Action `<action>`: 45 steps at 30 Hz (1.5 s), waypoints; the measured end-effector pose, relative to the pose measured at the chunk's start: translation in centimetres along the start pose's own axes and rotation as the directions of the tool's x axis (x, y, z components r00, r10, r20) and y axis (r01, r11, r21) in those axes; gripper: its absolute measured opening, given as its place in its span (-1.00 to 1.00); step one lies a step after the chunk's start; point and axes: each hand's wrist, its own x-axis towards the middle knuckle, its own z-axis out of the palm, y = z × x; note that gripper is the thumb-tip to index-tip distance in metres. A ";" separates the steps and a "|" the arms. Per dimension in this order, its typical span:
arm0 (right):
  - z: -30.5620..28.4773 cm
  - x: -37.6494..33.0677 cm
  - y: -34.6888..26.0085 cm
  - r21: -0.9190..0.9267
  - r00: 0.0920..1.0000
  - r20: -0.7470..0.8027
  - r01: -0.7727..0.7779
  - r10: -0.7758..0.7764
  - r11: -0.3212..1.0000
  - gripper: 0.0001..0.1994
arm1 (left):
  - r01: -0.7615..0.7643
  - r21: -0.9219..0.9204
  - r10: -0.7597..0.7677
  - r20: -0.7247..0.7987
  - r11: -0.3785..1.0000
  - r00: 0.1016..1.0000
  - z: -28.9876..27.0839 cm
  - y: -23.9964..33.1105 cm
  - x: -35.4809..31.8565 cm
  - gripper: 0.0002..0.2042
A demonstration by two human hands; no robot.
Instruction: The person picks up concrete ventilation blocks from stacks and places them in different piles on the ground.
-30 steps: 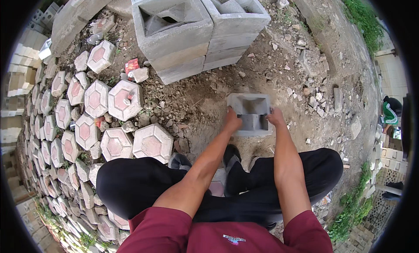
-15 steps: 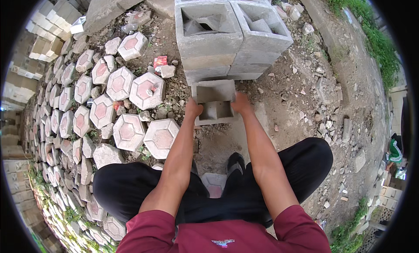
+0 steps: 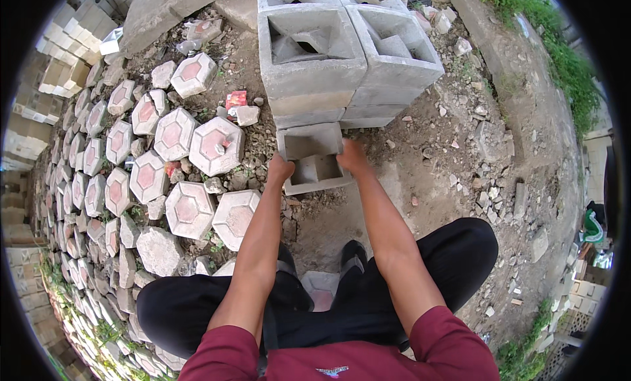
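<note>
Both hands loaded; left hand (image 3: pixel 281 169) clasps the left wall of the hollow concrete block (image 3: pixel 313 157), right hand (image 3: pixel 353 159) the right wall, slightly blurred; most fingertips are hidden from me; block sits low, just in front of the near face of the block stack (image 3: pixel 312 78), openings toward my camera; can't tell if it touches the stack or bears on the soil (image 3: pixel 322 216); progress, as I judge it: stack is up several courses, two columns on the near side, more behind; held block is outside it and not let go, so I'd call this one unfinished; hexagonal pavers (image 3: pixel 217 144) lie left, nobody's hand on them.
</note>
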 end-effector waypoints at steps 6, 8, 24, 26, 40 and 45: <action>0.1 0.2 -0.2 0.035 1.000 -0.001 -0.028 0.028 0.999 -0.71 | -0.001 0.025 0.001 0.021 1.000 1.000 -0.6 0.3 -0.2 -0.48; 0.0 -0.1 0.2 0.058 0.999 -0.014 -0.028 0.029 0.998 -0.66 | -0.018 0.066 0.019 -0.020 0.998 1.000 -0.3 0.6 -0.5 -0.46; 2.6 -5.1 1.3 0.108 0.985 -0.091 -0.134 0.144 0.985 -0.64 | -0.126 -0.197 0.064 -0.292 0.972 0.954 4.0 -1.9 -2.3 -0.37; 2.4 -4.8 2.3 0.092 0.983 -0.136 -0.112 0.124 0.989 -0.64 | -0.159 -0.219 0.091 -0.292 0.963 0.952 4.1 -1.2 -2.3 -0.37; 2.6 -4.1 -2.5 0.084 0.895 -0.118 -0.423 0.431 0.902 -0.45 | 0.045 0.007 -0.039 -0.370 0.999 0.928 2.9 0.9 -4.7 -0.44; 2.4 -4.2 -2.7 -0.001 0.919 -0.168 -0.361 0.356 0.932 -0.45 | 0.052 0.065 -0.020 -0.416 0.997 0.909 3.3 0.6 -4.4 -0.48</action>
